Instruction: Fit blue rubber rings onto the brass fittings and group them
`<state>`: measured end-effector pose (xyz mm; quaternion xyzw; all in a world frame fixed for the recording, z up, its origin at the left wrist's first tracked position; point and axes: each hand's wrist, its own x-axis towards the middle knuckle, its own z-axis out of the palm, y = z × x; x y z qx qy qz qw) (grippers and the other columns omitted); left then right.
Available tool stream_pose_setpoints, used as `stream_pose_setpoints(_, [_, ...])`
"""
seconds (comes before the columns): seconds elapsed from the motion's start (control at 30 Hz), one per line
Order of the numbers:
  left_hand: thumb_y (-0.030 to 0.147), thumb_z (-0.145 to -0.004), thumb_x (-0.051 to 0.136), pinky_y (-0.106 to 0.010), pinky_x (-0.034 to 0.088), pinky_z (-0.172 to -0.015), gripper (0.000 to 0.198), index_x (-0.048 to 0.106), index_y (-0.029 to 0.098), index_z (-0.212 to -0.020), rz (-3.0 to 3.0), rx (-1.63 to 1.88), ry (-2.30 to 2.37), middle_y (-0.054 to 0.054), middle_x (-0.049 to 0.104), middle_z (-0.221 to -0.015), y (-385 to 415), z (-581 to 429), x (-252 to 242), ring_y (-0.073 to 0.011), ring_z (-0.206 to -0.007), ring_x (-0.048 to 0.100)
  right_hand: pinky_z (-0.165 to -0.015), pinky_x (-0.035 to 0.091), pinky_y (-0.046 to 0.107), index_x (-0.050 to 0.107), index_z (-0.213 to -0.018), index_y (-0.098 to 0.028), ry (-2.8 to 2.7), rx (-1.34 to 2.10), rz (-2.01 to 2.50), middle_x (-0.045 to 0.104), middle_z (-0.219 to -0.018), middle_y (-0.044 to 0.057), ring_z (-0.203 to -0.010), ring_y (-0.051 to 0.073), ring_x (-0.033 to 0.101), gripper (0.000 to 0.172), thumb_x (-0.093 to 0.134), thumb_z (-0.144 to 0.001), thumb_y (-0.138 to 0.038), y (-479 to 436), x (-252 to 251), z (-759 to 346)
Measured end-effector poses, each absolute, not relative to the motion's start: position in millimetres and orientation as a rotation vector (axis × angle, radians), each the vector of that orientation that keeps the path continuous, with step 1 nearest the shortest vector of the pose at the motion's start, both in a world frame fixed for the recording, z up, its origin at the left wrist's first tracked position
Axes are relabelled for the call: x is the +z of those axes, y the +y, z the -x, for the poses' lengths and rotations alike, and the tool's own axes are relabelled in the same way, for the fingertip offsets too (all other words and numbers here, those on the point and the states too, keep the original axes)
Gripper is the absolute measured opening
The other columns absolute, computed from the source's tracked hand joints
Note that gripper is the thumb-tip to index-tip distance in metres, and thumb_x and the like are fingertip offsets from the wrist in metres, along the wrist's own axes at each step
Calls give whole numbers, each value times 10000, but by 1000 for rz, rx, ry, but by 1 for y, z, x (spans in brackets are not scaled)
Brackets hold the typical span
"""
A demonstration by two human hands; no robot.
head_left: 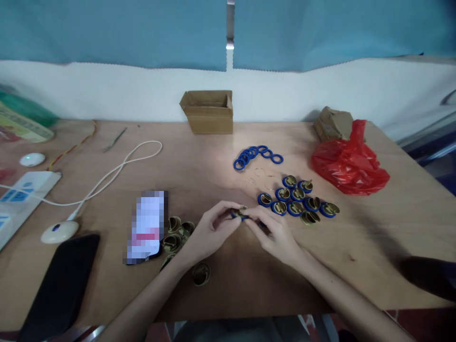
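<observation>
Between my fingertips is a small round brass-coloured piece with a blue ring (239,214) around it. My left hand (215,225) pinches it from the left, and my right hand (276,235) grips its right side; the fingers partly cover it. Right of my hands lie several brass pieces with blue rings (298,194), their metal tabs facing up. Loose blue rings (246,155) form a curved, overlapping row farther back. Beside my left wrist are several brass pieces without visible blue rings (171,242), some hidden by the arm. A single brass piece (201,274) lies nearer the table's front edge.
Thin wire-like rings (260,171) lie behind my right hand. A lit phone (147,225), a dark phone (62,285), a white cable (117,168) and a power strip (30,192) occupy the left. An open cardboard box (212,120) and a red plastic bag (351,166) stand farther back.
</observation>
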<state>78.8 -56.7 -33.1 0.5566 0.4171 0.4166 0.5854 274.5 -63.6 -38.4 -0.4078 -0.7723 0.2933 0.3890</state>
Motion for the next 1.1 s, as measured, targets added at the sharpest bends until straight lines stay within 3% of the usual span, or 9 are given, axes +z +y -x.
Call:
stream_pose_setpoints(0.2, [240, -845, 744, -320, 580, -923, 321, 608, 206, -1134, -1140, 1098, 958, -60, 741, -1045, -57, -80, -43, -184, -1005, 721, -641, 558, 289, 589, -1249, -215, -2042, 754, 999, 696, -921, 50, -700, 154, 647, 280, 519, -981, -174, -68, -39, -274])
stream_pose_setpoints(0.4, [229, -848, 715, -336, 583, -908, 237, 634, 190, -1067, -1213, 1051, 1071, -61, 771, -993, -59, -86, -55, -190, -971, 735, -562, 525, 234, 620, -1053, -202, -1924, 681, 1118, 696, -776, 11, -648, 136, 659, 104, 545, -982, -211, -63, -32, -275])
stream_pose_setpoints(0.57, [348, -923, 646, -335, 599, -855, 232, 694, 166, -1059, -1211, 1093, 1132, -76, 778, -930, -54, -83, -54, -203, -928, 743, -528, 489, 242, 642, -1000, -200, -1949, 593, 1142, 669, -745, 15, -613, 138, 623, 134, 509, -999, -218, -63, -33, -276])
stream_pose_setpoints(0.7, [443, -870, 710, -310, 641, -644, 310, 695, 169, -1014, -1047, 1045, 1169, -38, 731, -857, -53, -80, -46, -192, -783, 725, -524, 473, 224, 617, -1085, -200, -1975, 707, 1105, 632, -730, -10, -596, 121, 595, 129, 560, -990, -265, -68, -38, -274])
stream_pose_setpoints(0.8, [465, -849, 728, -280, 634, -535, 324, 678, 180, -993, -976, 954, 1141, -35, 716, -876, -56, -81, -42, -193, -764, 714, -540, 469, 232, 564, -1221, -198, -2058, 773, 1070, 626, -768, -17, -581, 114, 567, 260, 583, -981, -298, -73, -45, -271])
stream_pose_setpoints(0.87, [456, -870, 709, -266, 642, -578, 298, 696, 176, -972, -1000, 916, 1112, -49, 720, -907, -58, -82, -41, -198, -828, 715, -561, 471, 241, 540, -1273, -196, -2078, 776, 1087, 620, -778, -16, -592, 117, 564, 314, 585, -983, -307, -74, -49, -269])
stream_pose_setpoints(0.97, [445, -928, 644, -329, 653, -815, 300, 734, 185, -1048, -994, 899, 989, -78, 744, -1070, -59, -80, -39, -221, -1008, 717, -575, 472, 239, 550, -1267, -196, -2019, 761, 1139, 596, -750, -26, -600, 118, 563, 294, 578, -997, -309, -72, -49, -269])
stream_pose_setpoints(1.1, [348, -933, 669, -411, 509, -1108, 342, 698, 226, -1251, -1098, 899, 832, -88, 707, -1304, -60, -77, -33, -253, -1245, 643, -596, 485, 242, 559, -1209, -194, -1899, 770, 1151, 598, -745, -22, -629, 128, 582, 228, 571, -1006, -296, -66, -42, -272])
